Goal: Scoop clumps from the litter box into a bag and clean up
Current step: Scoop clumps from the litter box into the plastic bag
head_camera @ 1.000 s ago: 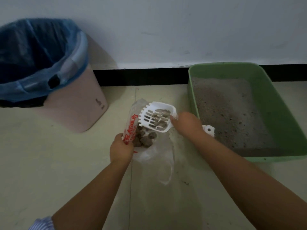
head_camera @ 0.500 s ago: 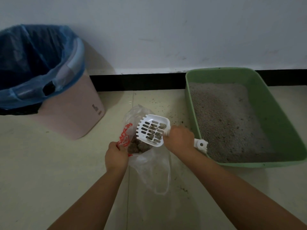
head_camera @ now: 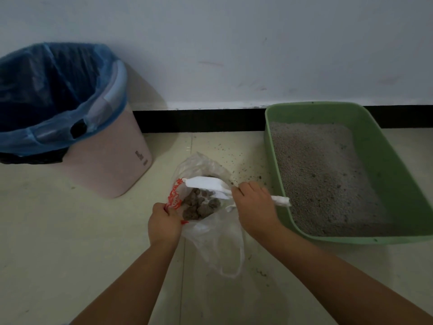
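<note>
Litter box [head_camera: 384,165] on pale tile floor [head_camera: 58,242] against white wall [head_camera: 234,43]; hands: left [head_camera: 164,222] grips bag [head_camera: 218,240], right [head_camera: 254,207] scoop [head_camera: 206,184].

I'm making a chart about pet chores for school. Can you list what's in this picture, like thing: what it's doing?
left hand: pinching the plastic bag open
right hand: gripping the white scoop, tipped over the bag
clumps: piled inside the bag
litter box: green, holds grey litter, right of the bag
trash bin: pink, blue liner, on the left
floor: scattered litter crumbs
</note>
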Motion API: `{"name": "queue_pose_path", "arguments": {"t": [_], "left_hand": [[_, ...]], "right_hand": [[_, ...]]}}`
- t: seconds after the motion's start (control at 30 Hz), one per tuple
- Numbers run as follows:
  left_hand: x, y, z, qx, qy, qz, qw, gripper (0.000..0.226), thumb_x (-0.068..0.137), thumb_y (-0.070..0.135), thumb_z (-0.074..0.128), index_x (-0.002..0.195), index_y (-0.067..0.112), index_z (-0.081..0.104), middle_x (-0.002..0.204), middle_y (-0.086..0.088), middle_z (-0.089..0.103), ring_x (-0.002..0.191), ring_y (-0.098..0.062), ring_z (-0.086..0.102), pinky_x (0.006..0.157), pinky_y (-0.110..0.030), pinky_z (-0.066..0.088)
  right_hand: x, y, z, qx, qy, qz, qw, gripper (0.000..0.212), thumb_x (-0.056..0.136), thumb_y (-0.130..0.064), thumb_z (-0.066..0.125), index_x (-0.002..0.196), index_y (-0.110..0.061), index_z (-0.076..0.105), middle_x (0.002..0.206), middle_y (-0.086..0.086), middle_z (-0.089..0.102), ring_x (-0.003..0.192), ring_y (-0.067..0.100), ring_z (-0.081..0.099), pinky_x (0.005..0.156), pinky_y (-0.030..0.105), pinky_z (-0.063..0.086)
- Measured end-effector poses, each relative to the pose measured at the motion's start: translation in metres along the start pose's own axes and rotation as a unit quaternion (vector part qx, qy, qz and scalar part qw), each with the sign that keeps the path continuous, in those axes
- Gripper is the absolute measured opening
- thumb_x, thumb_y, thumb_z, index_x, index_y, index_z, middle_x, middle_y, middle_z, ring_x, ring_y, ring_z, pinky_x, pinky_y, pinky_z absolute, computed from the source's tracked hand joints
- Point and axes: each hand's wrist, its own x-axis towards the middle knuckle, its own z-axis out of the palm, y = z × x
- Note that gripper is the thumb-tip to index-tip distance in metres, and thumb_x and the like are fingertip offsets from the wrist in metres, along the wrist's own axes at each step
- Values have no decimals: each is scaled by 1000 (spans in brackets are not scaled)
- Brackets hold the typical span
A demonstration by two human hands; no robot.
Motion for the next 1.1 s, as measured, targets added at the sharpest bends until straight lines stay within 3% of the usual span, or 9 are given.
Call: {"name": "queue_pose_path", "arguments": {"t": [0.17,0.27,0.43,0.53,0.73,0.83,0.97,1.03,1.1], "left_hand": [[6,-1,-2,4,3,-3,1000,20,95,11,38,101,-3,51,99,-26,63,89,-39,63,79,-46,51],[8,0,-9,15,26,-4,1000,24,96,9,36,108,-8,49,104,-29,61,96,-41,59,80,-41,46],[9,1,-22,35,64,7,997,27,98,10,35,113,-9,47,109,-31,59,101,-42,57,81,-41,43],[12,7,-22,45,71,20,996,27,98,12,34,113,-7,47,109,-31,60,100,-43,56,80,-42,43],[26,21,-44,110,107,81,985,26,99,17,37,111,-3,49,112,-27,57,102,-42,54,80,-42,41],[27,25,-45,184,95,109,972,27,90,4,43,116,-2,49,120,-25,49,110,-41,47,87,-44,39],[14,24,-29,298,78,224,925,46,74,-2,60,120,2,54,126,-22,49,115,-39,45,92,-45,38],[11,25,-15,300,89,332,890,42,63,-1,68,105,0,63,112,-22,60,101,-41,57,87,-45,43],[4,31,-6,297,66,414,858,30,71,14,61,99,4,66,103,-16,64,95,-37,61,88,-40,43]], "right_hand": [[-10,12,-1,24,-33,-43,998,41,31,5,72,70,-6,70,60,4,64,51,19,60,45,22,47],[-6,18,-3,82,-15,-13,996,51,24,14,77,70,-5,70,59,5,63,52,19,60,43,21,45],[-6,22,-10,128,-39,75,988,39,58,20,63,93,1,68,81,16,66,79,35,58,63,28,35],[-4,37,-13,118,-71,110,984,40,81,9,47,116,-5,57,106,12,64,101,28,50,77,28,35],[-3,47,-31,152,-119,199,961,41,92,0,41,131,-10,45,114,21,61,99,35,59,80,39,50],[-3,51,-37,166,-116,208,957,43,93,-2,41,136,-9,40,120,20,58,103,34,57,80,37,48],[-1,60,-45,208,-68,242,945,38,94,-5,39,131,-6,43,124,19,56,105,34,55,82,41,47],[1,68,-50,233,-45,264,935,33,95,-7,38,126,-3,47,122,20,56,101,34,54,80,39,45],[0,77,-52,235,-36,279,930,27,94,-6,38,119,-1,49,116,20,57,88,29,50,73,35,42]]}}
